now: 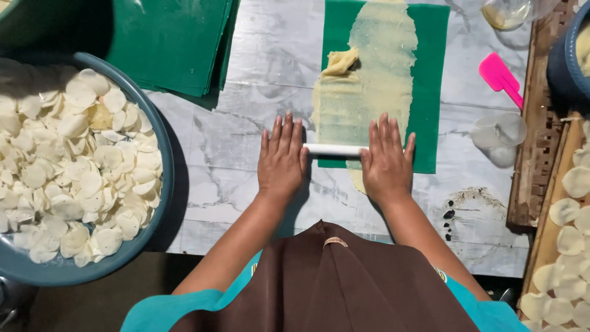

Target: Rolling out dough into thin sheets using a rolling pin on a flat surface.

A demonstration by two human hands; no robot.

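Left edge of the counter: big blue-grey basin (161,184), heaped full of thin pale round discs (74,160), parked beside me, I'd guess to keep them within reach. Behind it, at the far left corner, a stack of green sheets (172,43).

My left hand (281,158) lies flat, fingers together, palm pressing down on the left end of a white roller (335,149). My right hand (386,161) does the same on the right end, fingers slightly spread. Nothing pinched; both palms bear down, which looks like a rolling grip.

The roller sits across the near edge of a green mat (433,92), centre counter, with yellowish dough (369,80) smeared thin along it and a folded lump (341,61) on its left.

Right: pink spatula (501,77), a few clear discs (501,132), then a wooden tray (544,240) at the right edge carrying more pale discs in a single layer.
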